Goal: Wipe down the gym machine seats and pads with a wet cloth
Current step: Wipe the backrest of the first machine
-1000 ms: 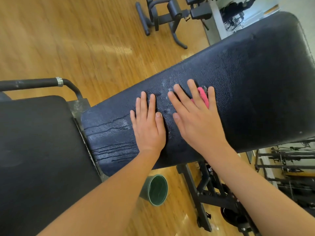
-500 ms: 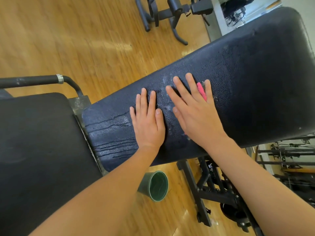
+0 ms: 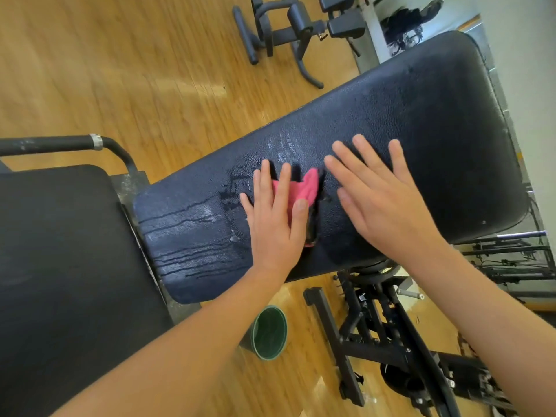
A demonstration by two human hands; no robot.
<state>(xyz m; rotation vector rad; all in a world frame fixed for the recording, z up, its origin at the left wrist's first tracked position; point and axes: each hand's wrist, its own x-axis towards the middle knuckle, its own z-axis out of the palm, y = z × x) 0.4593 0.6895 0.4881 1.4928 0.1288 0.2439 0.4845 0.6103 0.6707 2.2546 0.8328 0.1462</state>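
Two flat grips: left hand (image 3: 272, 227) on cloth (image 3: 310, 185), right hand (image 3: 385, 206) beside; bucket (image 3: 252, 332) below pad (image 3: 421, 130).

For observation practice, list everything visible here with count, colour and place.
back pad: one, black, centre, wet streaks
seat: one, black, left
cloth: one, pink, on the back pad under the left hand
bucket: one, green, on the floor below the back pad
handle: one, black, upper left
frame: one, black, lower right
machine: one, dark grey, top
floor: one, wooden, underneath
left hand: one, flat on the cloth
right hand: one, fingers spread, right of the cloth
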